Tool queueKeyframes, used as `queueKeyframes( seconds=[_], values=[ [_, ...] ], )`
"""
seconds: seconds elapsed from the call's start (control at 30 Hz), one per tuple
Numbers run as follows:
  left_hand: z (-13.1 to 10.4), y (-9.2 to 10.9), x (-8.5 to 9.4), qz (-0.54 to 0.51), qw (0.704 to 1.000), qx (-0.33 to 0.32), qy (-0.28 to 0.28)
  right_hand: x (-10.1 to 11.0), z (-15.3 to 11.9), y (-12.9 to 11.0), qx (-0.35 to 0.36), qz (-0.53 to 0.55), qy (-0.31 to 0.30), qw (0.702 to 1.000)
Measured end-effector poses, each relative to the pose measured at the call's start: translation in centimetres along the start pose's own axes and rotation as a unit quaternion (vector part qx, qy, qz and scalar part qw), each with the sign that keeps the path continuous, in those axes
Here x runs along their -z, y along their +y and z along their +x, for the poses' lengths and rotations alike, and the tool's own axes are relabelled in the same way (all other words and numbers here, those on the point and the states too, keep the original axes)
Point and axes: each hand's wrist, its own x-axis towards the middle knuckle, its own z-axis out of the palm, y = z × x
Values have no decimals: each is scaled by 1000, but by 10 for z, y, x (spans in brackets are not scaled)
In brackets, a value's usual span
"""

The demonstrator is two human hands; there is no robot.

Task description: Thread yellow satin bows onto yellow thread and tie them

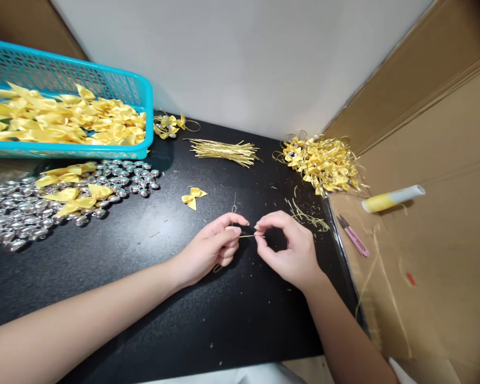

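Observation:
My left hand (pixel 214 242) is closed on a thin gold cord (pixel 247 236), with the fingers curled and the thumb pressing on it. A loop of the cord shows below that hand and another bit rises above it. The cord runs across to my right hand (pixel 290 245), whose thumb and fingertips pinch its other end. A yellow ribbon bow (pixel 194 198) lies on the black table just beyond my left hand. Farther back is a bundle of straight gold cords (pixel 224 151).
A turquoise basket (pixel 146 106) of yellow bows stands at the back left, silver heart-shaped beads (pixel 28 210) in front of it. Finished-looking bows with loops (pixel 320 162) are heaped back right. Cord scraps (pixel 310 216), pink-handled snips (pixel 354 237) and a tube (pixel 394 198) lie right.

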Motion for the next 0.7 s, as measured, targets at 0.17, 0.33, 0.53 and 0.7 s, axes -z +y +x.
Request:
queueKeyframes(
  seconds=[0.17,0.33,0.53,0.7],
  values=[
    [-1,-1,-2,69,998,1,-4,1,1,0,26,-19,1,999],
    [-1,-3,-2,152,988,-16,-4,2,1,1,44,-31,5,999],
    [-1,-4,-2,164,986,-16,7,3,3,1,57,-37,6,998],
    [-1,-3,-3,155,988,-10,7,4,2,2,57,-41,11,997]
  ],
)
